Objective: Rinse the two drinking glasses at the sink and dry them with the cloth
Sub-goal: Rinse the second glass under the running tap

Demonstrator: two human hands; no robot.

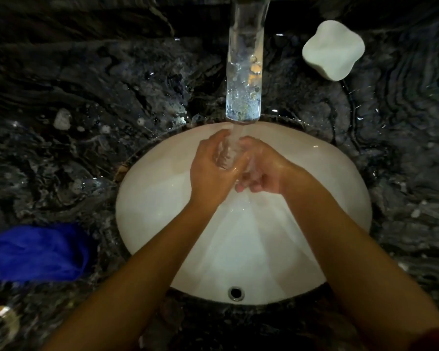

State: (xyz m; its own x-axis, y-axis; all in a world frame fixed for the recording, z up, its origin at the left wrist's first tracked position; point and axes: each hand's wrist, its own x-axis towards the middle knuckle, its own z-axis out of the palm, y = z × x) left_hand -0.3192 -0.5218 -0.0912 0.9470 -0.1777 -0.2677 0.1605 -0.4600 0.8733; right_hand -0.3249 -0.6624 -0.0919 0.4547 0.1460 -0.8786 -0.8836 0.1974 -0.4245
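Under the running tap (243,72), over the smooth white oval sink (150,198), I see my left hand (211,171) and right hand (261,171) both wrapped round a clear glass (224,154). Its axis I cannot tell. On the dark veined worktop (86,97) lie a crumpled blue cloth (36,252) and, lower left, another glass (0,325).

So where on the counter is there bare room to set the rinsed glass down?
Bare stone lies left of the sink, between the blue cloth and the faucet, and right of the sink below the white dish. Both are wet. Near-left is crowded: cloth, second glass. Both hands hold the glass.
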